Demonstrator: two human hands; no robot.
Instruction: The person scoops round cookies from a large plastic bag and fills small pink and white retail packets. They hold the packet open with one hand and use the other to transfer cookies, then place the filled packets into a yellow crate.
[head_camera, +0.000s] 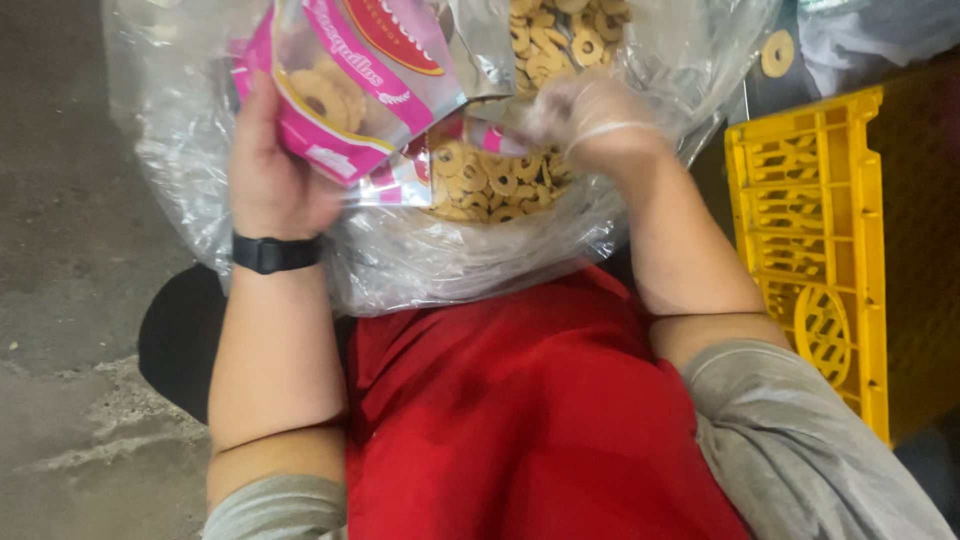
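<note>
**Pouch held over the bulk biscuit bag**

Concrete floor (70, 250) below, yellow crate (810, 240) off to the right. Big clear bag (440, 260) of ring biscuits (490, 180) rests against the lap. Left hand (270, 170) grips the pink pouch (350, 90) by its lower edge, mouth tilted right. Right hand (590, 115), in a thin glove, is closed down among the biscuits just beside the pouch mouth; what it holds cannot be told.

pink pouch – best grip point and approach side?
Probably the lower left edge of the pink pouch, where the left hand pinches it. Come from the left: the open mouth faces right toward the gloved right hand, so gripping there would squeeze it shut.
</note>
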